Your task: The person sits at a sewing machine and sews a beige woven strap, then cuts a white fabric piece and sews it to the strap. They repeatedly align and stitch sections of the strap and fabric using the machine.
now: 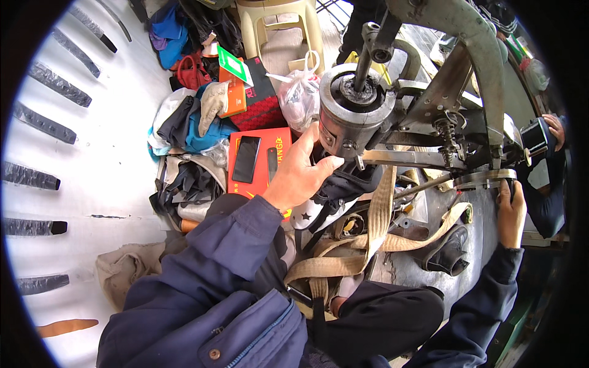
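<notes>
A worn metal hand-cranked machine point(463, 80), which looks like a shoe-repair sewing machine, stands in front of me. My left hand point(302, 172) is at the near left side of its upright metal cylinder point(351, 126), thumb and forefinger against the casing; the other fingers are hidden. A rod goes down into the cylinder's open top. At the right, my right hand point(511, 211) is closed on the edge of the flat hand wheel point(485, 178), beside a dark grip. Beneath the machine, a beige webbing strap point(381, 208) hangs and loops across my lap.
A black phone point(246, 159) lies on a red box point(261, 178), left of my hand. Bags and cloths point(184, 122) are heaped behind. A cream plastic stool point(279, 21) stands farther off. A dark shoe point(451, 251) lies below the machine. Another person's hand point(556, 130) shows at far right.
</notes>
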Tool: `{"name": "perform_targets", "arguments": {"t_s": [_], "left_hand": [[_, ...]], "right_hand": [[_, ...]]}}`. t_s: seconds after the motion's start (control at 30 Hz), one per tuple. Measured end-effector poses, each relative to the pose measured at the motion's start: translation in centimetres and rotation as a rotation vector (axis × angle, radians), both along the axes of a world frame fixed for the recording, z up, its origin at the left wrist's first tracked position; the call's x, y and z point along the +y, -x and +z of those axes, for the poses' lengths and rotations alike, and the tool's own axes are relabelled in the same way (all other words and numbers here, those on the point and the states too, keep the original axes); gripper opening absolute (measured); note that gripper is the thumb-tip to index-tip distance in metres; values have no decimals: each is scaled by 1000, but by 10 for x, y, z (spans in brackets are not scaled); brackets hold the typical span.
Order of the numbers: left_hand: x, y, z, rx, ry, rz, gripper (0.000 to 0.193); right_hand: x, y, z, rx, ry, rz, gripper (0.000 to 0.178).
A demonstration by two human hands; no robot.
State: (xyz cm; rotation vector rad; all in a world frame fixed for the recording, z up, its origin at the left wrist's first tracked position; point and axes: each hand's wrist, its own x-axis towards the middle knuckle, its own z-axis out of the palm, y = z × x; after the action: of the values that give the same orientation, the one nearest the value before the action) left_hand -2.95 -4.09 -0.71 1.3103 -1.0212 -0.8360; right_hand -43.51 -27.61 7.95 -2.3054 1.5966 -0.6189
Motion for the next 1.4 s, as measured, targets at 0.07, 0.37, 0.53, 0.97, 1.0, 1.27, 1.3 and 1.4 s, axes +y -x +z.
{"name": "perform_targets", "arguments": {"t_s": [0.07, 0.37, 0.53, 0.97, 1.0, 1.27, 1.3, 1.4], "left_hand": [[1, 0, 3, -11, 11, -15, 52], [-1, 0, 7, 17, -11, -32, 51], [0, 2, 7, 6, 4, -7, 54], [-2, 3, 15, 55, -45, -45, 60], [-1, 4, 15, 75, -41, -48, 60], [2, -1, 19, 182, -31, -105, 56], [3, -3, 20, 256, -83, -113, 55], [7, -2, 22, 401, -38, -93, 52]], "right_hand": [[-9, 0, -13, 46, 220, 57, 21], [-67, 61, -67, 27, 134, -103, 22], [-84, 82, -134, -110, 137, -68, 24], [39, -38, -66, -191, -42, 97, 49], [32, -32, -51, -306, -33, 72, 42], [-46, 42, -48, -54, 135, -150, 27], [-52, 50, -57, -43, 139, -153, 27], [-69, 72, -88, -19, 144, -163, 27]]}}
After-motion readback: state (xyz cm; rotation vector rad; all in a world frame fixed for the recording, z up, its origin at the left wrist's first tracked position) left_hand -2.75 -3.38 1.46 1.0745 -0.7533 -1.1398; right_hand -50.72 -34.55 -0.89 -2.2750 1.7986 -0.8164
